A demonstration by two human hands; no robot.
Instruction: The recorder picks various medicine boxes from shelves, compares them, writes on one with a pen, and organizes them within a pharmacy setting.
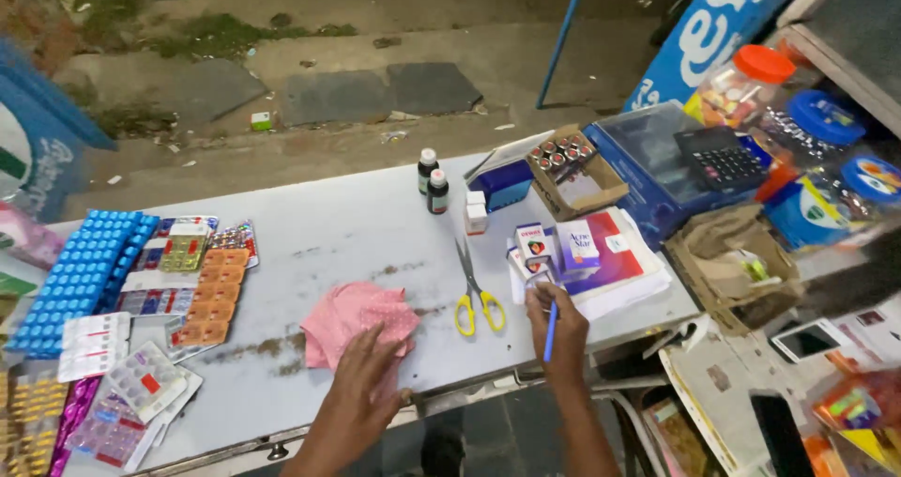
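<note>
My left hand (361, 390) lies flat, fingers spread, on a crumpled pink cloth (357, 319) near the front edge of the pale grey counter (338, 223). My right hand (556, 325) grips a blue pen (550, 331), its tip pointing down, at the counter's front right. Just beyond that hand stand small medicine boxes (533, 244) on a stack of papers and a purple book (610, 256). Yellow-handled scissors (475, 294) lie between my two hands.
Blister packs of tablets (202, 289) and blue strips (80, 275) cover the counter's left end. Two dark small bottles (433, 184) stand at the back. A carton of vials (572, 162), a calculator (721, 156), lidded jars (746, 83) and a phone (809, 339) crowd the right.
</note>
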